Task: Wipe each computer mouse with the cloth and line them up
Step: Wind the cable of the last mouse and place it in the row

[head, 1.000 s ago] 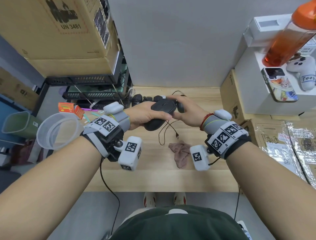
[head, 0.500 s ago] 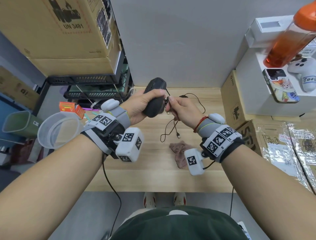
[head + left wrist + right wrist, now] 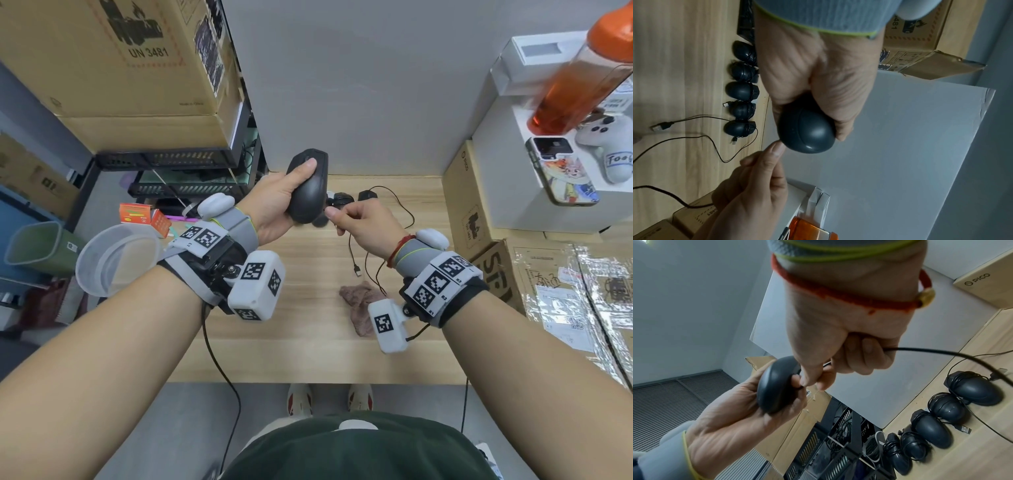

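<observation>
Above the tabletop: the left hand is clenched round a dark grey, egg-shaped plastic computer mouse, held up on end, well clear of the pale wooden tabletop.
Right hand: the right hand is curled just beside the mouse's lower end, pinching its thin black cable between thumb and forefinger.
Step in hand: it looks like the cable is being wound round the mouse body, as on the mice already set down.
Doing it well: I would keep the left grip firm, feed the cable with light tension, and lay the turns side by side so none slip off the rounded shell; the trailing plug could snag on a neighbour.
Mouse's look: smooth, matte, with a seam round its side; the cable leaves it near the right thumb.
Row: five more dark mice, cables wrapped round them, stand side by side along the back edge.
Cloth: a crumpled pinkish-brown cloth lies on the tabletop, near the right wrist, in neither hand.
</observation>
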A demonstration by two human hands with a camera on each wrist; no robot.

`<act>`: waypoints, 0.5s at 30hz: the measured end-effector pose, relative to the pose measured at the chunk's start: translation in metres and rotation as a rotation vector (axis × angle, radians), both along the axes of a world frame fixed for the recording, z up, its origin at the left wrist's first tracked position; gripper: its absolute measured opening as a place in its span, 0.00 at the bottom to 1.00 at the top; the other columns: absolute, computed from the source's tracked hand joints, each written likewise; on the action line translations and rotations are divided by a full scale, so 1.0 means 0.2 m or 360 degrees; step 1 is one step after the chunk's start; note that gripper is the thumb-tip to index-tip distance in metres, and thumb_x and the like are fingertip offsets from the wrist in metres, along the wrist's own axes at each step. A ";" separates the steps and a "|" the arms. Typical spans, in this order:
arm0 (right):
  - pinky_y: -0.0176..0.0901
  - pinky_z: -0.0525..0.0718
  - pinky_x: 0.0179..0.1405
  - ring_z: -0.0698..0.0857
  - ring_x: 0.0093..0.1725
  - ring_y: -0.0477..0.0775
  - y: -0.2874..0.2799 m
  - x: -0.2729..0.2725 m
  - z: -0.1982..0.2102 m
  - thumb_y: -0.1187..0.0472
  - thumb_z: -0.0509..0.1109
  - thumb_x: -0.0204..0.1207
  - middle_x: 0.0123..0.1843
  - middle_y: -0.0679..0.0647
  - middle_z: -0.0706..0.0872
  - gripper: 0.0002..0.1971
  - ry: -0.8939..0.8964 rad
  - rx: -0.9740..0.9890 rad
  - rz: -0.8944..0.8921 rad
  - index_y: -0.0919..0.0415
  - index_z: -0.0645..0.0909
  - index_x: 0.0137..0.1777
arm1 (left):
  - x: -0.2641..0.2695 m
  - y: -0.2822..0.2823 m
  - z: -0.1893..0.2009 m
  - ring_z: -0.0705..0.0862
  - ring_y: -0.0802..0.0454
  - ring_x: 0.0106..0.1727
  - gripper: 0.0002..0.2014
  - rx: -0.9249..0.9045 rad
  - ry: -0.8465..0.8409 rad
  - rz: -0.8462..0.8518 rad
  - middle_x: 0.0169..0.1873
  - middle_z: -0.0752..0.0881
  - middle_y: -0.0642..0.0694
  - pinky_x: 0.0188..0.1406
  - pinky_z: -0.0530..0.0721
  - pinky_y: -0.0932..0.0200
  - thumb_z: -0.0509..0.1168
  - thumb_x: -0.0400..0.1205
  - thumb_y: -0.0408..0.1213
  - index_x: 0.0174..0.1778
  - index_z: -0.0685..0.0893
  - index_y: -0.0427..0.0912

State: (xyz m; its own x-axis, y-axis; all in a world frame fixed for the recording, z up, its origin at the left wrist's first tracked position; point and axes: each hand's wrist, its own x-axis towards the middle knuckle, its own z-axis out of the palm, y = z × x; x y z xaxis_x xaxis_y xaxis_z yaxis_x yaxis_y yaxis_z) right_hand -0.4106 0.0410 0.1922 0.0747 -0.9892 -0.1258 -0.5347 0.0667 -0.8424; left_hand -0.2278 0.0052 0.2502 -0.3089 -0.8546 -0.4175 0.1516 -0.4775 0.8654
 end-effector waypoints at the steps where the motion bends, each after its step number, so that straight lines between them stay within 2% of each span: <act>1: 0.38 0.66 0.26 0.67 0.19 0.41 -0.01 -0.01 -0.01 0.42 0.70 0.80 0.15 0.42 0.70 0.23 -0.0003 -0.0004 -0.0025 0.56 0.83 0.29 | 0.00 0.00 0.00 0.87 0.41 0.48 0.18 0.0031 0.0025 0.0013 0.45 0.86 0.36 0.44 0.88 0.51 0.67 0.86 0.44 0.60 0.82 0.30; 4: 0.40 0.73 0.35 0.75 0.28 0.41 -0.03 -0.03 -0.04 0.39 0.73 0.75 0.25 0.42 0.82 0.26 -0.0008 -0.0023 -0.0102 0.65 0.85 0.35 | 0.02 -0.01 0.01 0.87 0.41 0.50 0.18 0.0131 0.0146 -0.0029 0.50 0.86 0.34 0.46 0.90 0.49 0.64 0.88 0.40 0.66 0.80 0.29; 7: 0.41 0.72 0.34 0.73 0.29 0.46 -0.05 -0.04 -0.05 0.35 0.72 0.70 0.27 0.47 0.81 0.31 0.0001 -0.0064 -0.0175 0.69 0.83 0.36 | 0.03 -0.01 0.02 0.88 0.42 0.52 0.18 0.0146 0.0175 -0.0044 0.52 0.86 0.35 0.50 0.90 0.47 0.64 0.88 0.39 0.68 0.80 0.30; 9: 0.42 0.71 0.33 0.72 0.29 0.46 -0.06 -0.03 -0.05 0.38 0.72 0.74 0.27 0.51 0.80 0.28 0.0001 -0.0070 -0.0173 0.67 0.84 0.35 | 0.02 -0.01 0.02 0.89 0.43 0.48 0.18 0.0098 0.0106 0.0031 0.48 0.88 0.38 0.45 0.90 0.50 0.64 0.88 0.41 0.66 0.81 0.30; 10: 0.42 0.71 0.34 0.72 0.29 0.46 -0.06 -0.03 -0.04 0.39 0.71 0.77 0.27 0.52 0.81 0.25 0.0001 -0.0066 -0.0159 0.63 0.85 0.34 | 0.02 -0.02 0.01 0.89 0.45 0.45 0.17 0.0055 0.0053 0.0078 0.44 0.88 0.39 0.42 0.89 0.52 0.65 0.88 0.42 0.64 0.82 0.31; 12: 0.41 0.69 0.34 0.71 0.26 0.41 -0.05 -0.04 -0.02 0.42 0.68 0.81 0.24 0.44 0.78 0.22 0.0001 -0.0048 -0.0147 0.54 0.86 0.31 | 0.03 -0.04 0.00 0.87 0.48 0.39 0.15 -0.0002 -0.0015 0.0153 0.40 0.87 0.42 0.40 0.85 0.55 0.66 0.88 0.44 0.61 0.83 0.35; 15: 0.37 0.69 0.33 0.74 0.23 0.35 -0.05 -0.08 0.00 0.49 0.68 0.83 0.20 0.37 0.79 0.19 -0.0057 -0.0037 -0.0175 0.56 0.87 0.32 | 0.06 -0.06 -0.03 0.85 0.46 0.39 0.16 -0.0039 -0.0167 0.0169 0.42 0.87 0.43 0.44 0.80 0.51 0.69 0.86 0.45 0.62 0.84 0.37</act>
